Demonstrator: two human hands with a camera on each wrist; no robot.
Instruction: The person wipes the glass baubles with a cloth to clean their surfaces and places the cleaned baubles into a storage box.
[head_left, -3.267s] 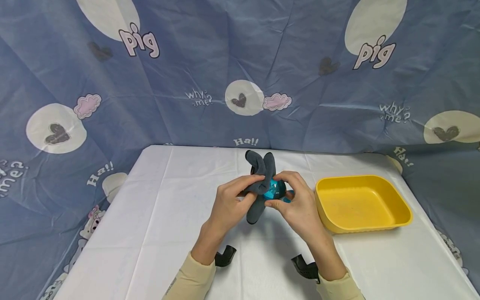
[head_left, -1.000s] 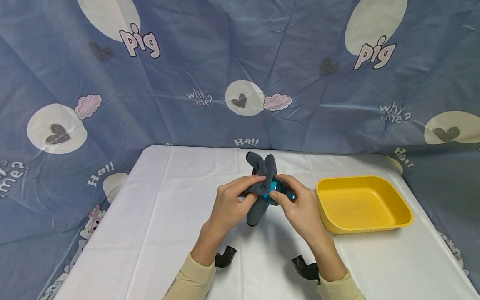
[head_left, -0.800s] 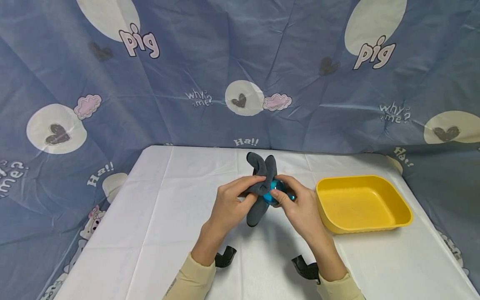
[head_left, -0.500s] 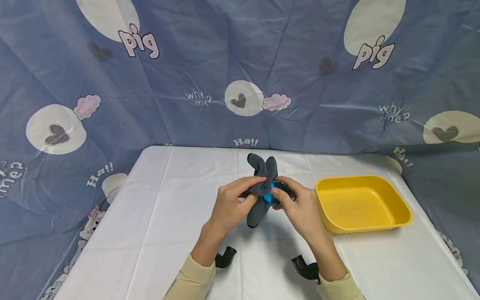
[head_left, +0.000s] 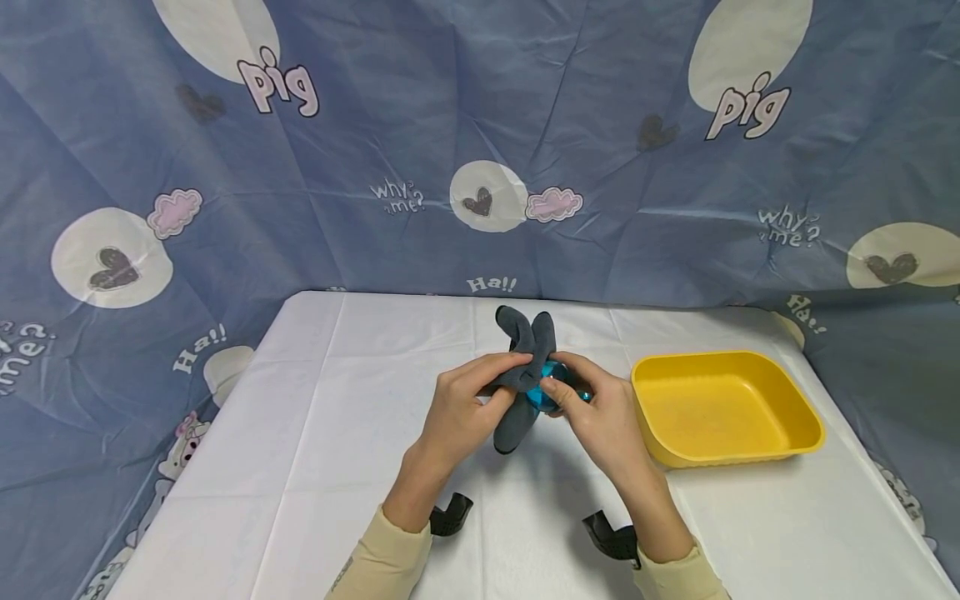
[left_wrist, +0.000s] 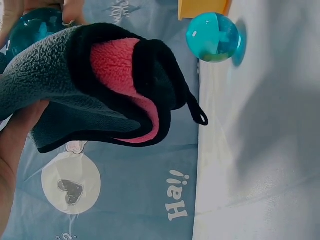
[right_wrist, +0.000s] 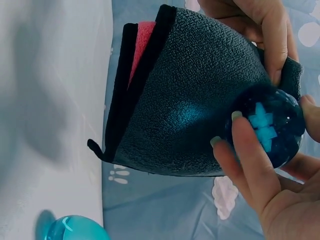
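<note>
My left hand (head_left: 463, 407) pinches a grey cleaning cloth (head_left: 516, 427) with black edging, a hanging loop and a pink underside that shows in the left wrist view. A transparent blue ball (right_wrist: 280, 145) is in my right hand (head_left: 603, 417), its fingers and thumb gripping it. The cloth (right_wrist: 195, 100) lies against this ball, both held above the table. Light-blue angular shapes show in the ball. A second clear blue ball (left_wrist: 210, 37) rests on the table; the head view shows only a sliver of blue past the right hand.
A yellow plastic tray (head_left: 727, 412) stands on the white-covered table (head_left: 360, 400), just right of the right hand. Black curved pieces (head_left: 452, 514) are at both wrists. A blue printed curtain (head_left: 390, 108) hangs behind the table.
Since the earliest frame, my right thumb has shifted up onto the near face of the ball and the fingers have regripped it. The cloth has sunk slightly; my left hand keeps its pinch.
</note>
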